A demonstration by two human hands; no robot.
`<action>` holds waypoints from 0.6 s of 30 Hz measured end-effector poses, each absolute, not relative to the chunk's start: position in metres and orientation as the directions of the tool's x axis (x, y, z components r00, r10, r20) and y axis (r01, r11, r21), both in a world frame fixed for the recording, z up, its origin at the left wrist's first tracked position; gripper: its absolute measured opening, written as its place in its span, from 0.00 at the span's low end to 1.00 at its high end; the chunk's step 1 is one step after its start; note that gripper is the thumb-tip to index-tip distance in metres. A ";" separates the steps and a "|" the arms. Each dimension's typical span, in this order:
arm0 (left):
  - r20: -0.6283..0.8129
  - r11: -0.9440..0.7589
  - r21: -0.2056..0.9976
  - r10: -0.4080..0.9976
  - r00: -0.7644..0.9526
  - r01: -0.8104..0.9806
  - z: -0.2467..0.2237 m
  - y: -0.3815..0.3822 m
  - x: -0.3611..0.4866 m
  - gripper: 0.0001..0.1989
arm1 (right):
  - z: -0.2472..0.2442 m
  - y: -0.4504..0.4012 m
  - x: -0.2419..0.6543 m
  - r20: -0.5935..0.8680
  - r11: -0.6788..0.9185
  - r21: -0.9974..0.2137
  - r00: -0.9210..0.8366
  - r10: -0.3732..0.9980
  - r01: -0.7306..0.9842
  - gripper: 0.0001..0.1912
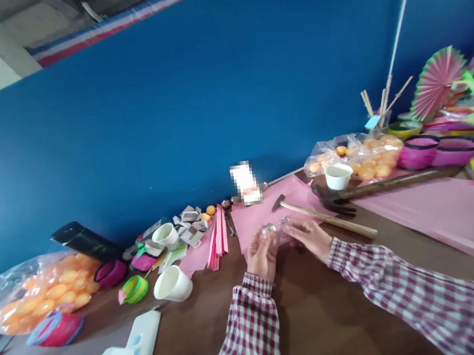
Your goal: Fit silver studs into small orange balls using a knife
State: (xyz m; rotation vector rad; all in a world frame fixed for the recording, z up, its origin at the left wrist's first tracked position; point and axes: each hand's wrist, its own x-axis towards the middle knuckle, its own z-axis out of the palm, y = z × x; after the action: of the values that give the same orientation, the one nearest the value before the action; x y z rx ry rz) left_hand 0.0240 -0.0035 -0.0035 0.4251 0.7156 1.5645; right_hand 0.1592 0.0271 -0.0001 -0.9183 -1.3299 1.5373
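My left hand [262, 255] is closed in a pinch around a small shiny silvery piece [269, 228], too blurred to name. Beside it, my right hand [312, 237] pinches a small clear crinkled plastic piece [284, 221], perhaps a little bag; its exact kind cannot be made out. Both hands hover over the near edge of a pink paper sheet [248, 221]. Just past the right hand lies a small hammer [326, 216] with a wooden handle, slanting across the paper. A larger dark-headed hammer [333, 197] rests behind it.
Left are a bag of orange balls [57, 286], white cups [173, 284], grey pieces [190, 226] and a white power strip [142, 345]. Right are another ball bag [370, 158], a white cup [338, 177], magenta containers [418, 153] and a paper fan [437, 82]. A blue partition [170, 105] stands behind.
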 end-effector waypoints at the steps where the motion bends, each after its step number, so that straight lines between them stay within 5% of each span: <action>1: -0.142 -0.002 0.669 0.981 -0.130 -0.744 -0.004 -0.003 0.024 0.15 | 0.001 0.027 0.159 0.001 -0.056 -0.986 -0.347 0.938 -0.155 0.14; 14: -0.114 -0.046 0.723 0.976 -0.185 -0.689 -0.009 -0.001 0.023 0.11 | 0.008 0.026 0.160 0.134 0.079 -0.981 -0.319 0.938 -0.180 0.15; 18: -0.110 -0.021 0.750 0.981 -0.157 -0.661 -0.008 -0.004 0.025 0.18 | 0.004 0.026 0.161 0.203 0.159 -0.976 -0.346 0.916 -0.151 0.16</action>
State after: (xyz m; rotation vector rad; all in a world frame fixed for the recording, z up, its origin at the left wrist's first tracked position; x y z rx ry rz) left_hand 0.0251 -0.0040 -0.0078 0.5328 0.8039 1.5633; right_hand 0.1610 0.0258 0.0044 -0.7846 -1.4586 1.3791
